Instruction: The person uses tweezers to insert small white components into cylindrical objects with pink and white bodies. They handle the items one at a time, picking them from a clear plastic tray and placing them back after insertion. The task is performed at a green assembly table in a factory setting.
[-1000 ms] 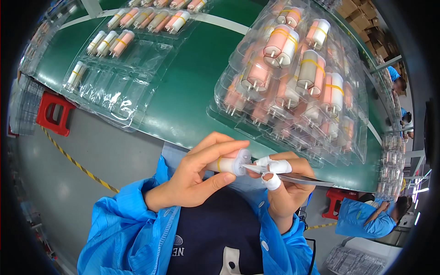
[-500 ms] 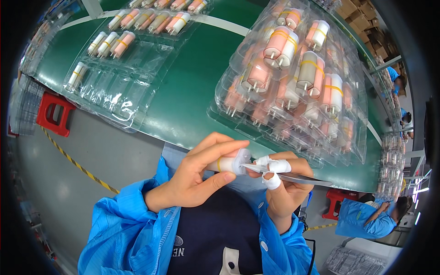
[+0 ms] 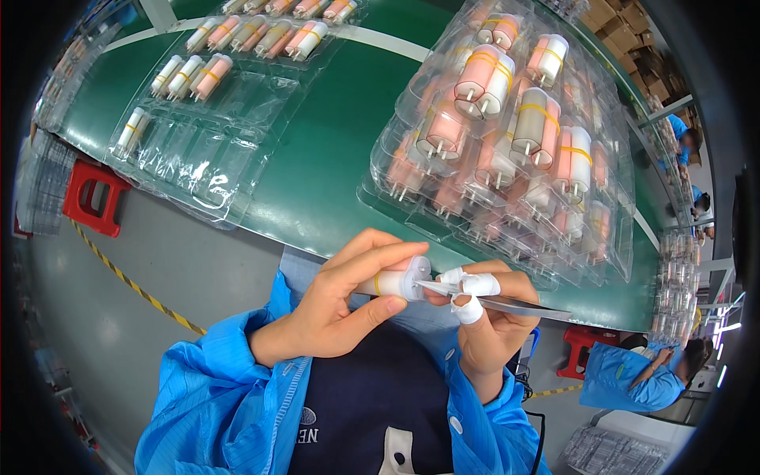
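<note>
Green bench (image 3: 317, 174) across your view, a pink-and-white cylinder pair (image 3: 393, 285) just in front of its near edge.
Your left hand (image 3: 328, 305) is closed around the pair, its translucent end cap (image 3: 415, 277) turned to your right; your right hand (image 3: 503, 321), white tape (image 3: 469, 312) on its fingers, pinches silver tweezers (image 3: 514, 304) with their tips at that cap, whether inside it you cannot tell. Beyond, a clear tray (image 3: 198, 162), partly filled, lies to your left, and stacked trays (image 3: 621, 261) of similar pairs rise to your right.
</note>
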### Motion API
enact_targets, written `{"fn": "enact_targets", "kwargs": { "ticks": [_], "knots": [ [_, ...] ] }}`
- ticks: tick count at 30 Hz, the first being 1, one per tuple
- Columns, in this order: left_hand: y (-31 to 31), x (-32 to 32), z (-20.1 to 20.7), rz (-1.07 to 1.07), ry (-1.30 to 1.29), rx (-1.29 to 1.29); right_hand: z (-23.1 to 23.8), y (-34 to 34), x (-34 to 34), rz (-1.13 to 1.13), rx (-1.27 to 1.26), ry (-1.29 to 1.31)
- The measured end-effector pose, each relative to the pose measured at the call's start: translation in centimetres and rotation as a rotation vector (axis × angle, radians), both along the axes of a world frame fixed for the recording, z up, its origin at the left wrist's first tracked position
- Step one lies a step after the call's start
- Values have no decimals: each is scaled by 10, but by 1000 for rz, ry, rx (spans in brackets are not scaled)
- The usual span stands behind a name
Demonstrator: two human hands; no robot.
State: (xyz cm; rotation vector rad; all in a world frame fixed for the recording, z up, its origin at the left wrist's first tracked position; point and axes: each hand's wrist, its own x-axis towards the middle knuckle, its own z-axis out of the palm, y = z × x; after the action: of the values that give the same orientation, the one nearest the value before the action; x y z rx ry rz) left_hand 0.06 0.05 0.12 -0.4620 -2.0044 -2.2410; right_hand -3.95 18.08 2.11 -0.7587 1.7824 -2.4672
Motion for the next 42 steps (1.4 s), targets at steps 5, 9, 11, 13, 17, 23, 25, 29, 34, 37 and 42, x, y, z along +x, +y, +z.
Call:
{"fn": "enact_targets", "kwargs": {
  "ticks": [5,9,11,13,17,23,25,29,34,37,42],
  "knots": [
    [0,1,0,-3,-15,13,1,0,0,7,-18,-15],
    [-1,0,-2,13,18,-11,2,0,0,-35,66,21],
    [-2,-1,-1,27,51,-44,4,1,0,-56,127,45],
    [-3,-2,-1,27,58,-65,6,0,0,-73,143,28],
    [-4,-1,2,9,35,-68,16,2,-4,-51,230,68],
    [-5,0,2,-28,26,-131,46,5,-15,62,518,183],
    [-5,-2,7,-74,0,-19,36,2,-15,24,336,203],
    [-8,-4,14,-176,-68,178,32,-5,-2,-16,-76,-54],
    [-9,-4,10,-236,-55,210,23,1,-5,-54,64,104],
    [-9,-3,7,-240,-54,210,24,1,-5,-64,141,151],
    [-8,-2,6,-242,-79,254,26,-4,2,-96,6,3]
  ]
}}
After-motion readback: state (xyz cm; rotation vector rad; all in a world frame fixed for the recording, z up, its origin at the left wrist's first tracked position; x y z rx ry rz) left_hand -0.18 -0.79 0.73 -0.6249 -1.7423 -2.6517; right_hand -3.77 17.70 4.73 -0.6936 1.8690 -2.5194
